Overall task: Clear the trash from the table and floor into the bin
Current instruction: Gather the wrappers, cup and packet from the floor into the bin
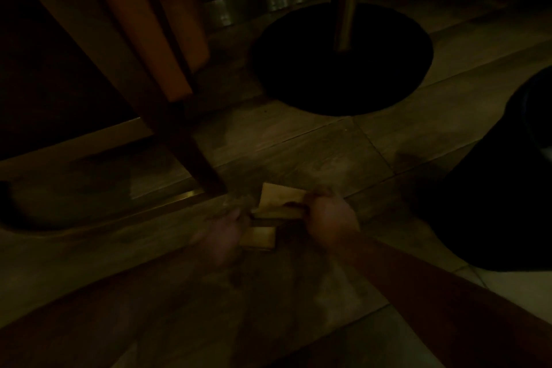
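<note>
The head view is dim and partly blurred; both hands reach down to the floor [298, 152] and meet over pale flat trash pieces [280, 200], perhaps card or paper; the right hand [331, 218] is curled, its fingers pinched on the right end of the upper piece; the left hand [221, 236] is motion-blurred, its fingertips at the left end of the same pieces, and whether it grips them cannot be told; a further pale piece [258, 237] lies flat on the floor just below, between the two hands; the upper piece runs roughly left to right, hand to hand. A dark chair leg [191, 152] slants down to the floor just left of the trash, close to the left hand; a round black pedestal base [340, 63] with a metal post [348, 0] stands well beyond; a dark bin [490, 194] stands at the right, near the right forearm; open tiled floor lies between the trash and the base.
</note>
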Motion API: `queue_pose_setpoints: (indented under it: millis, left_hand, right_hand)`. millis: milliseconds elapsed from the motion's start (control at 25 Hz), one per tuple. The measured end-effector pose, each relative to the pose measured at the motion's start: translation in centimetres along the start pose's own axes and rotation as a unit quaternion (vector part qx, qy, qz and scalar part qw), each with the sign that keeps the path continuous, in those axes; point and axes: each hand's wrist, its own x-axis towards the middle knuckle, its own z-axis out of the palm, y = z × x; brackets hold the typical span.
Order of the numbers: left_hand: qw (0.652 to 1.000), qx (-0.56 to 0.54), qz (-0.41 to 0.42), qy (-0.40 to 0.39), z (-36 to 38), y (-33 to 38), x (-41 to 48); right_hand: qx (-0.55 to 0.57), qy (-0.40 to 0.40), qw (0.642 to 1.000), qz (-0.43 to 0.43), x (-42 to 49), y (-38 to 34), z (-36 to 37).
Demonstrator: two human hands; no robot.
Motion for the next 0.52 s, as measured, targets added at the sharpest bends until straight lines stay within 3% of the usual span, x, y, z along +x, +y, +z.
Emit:
queue_pose_setpoints:
  millis: [120,200,400,520]
  left_hand:
    - [0.996,-0.06,-0.001,0.062,-0.3,0.9,0.2]
    - [0.994,-0.074,-0.001,0.08,-0.9,1.6,0.1]
    - [0.982,-0.185,0.004,-0.031,-6.2,4.7,0.0]
    - [0.977,-0.191,0.04,-0.088,-11.2,7.9,0.0]
  right_hand:
    - [0.019,0.022,0.999,-0.028,-1.6,2.7,-3.3]
    - [0.094,0.006,0.996,-0.003,-3.6,3.9,-5.4]
    - [0.341,0.078,0.933,0.084,-10.7,5.7,-9.7]
    - [0.424,0.106,0.897,0.069,-14.2,6.9,-12.7]
